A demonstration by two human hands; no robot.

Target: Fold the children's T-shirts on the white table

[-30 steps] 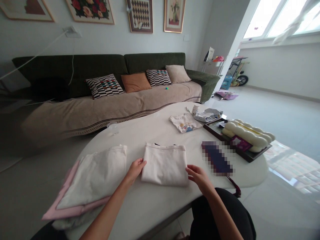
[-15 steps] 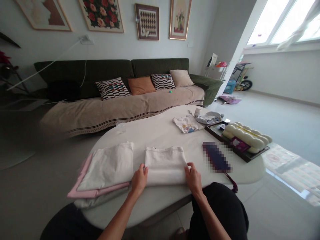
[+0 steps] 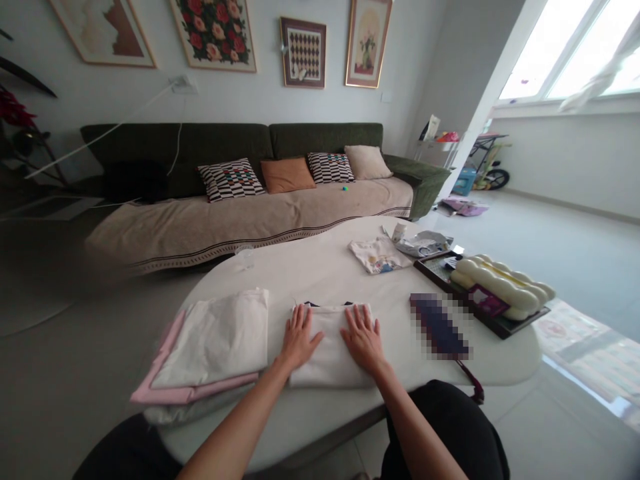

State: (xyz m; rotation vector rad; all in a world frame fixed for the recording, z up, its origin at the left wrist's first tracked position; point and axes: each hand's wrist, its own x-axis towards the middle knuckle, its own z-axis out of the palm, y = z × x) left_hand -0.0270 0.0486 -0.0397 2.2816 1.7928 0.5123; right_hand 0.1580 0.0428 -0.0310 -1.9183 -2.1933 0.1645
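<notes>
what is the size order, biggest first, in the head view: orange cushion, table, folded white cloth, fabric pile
1. Table
2. Fabric pile
3. Folded white cloth, partly hidden by the left hand and right hand
4. Orange cushion; it is farther off, so real size is unsure

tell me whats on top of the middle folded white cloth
The left hand and right hand rest on the folded white cloth, palms down. The parts beneath them are covered and cannot be seen.
</notes>
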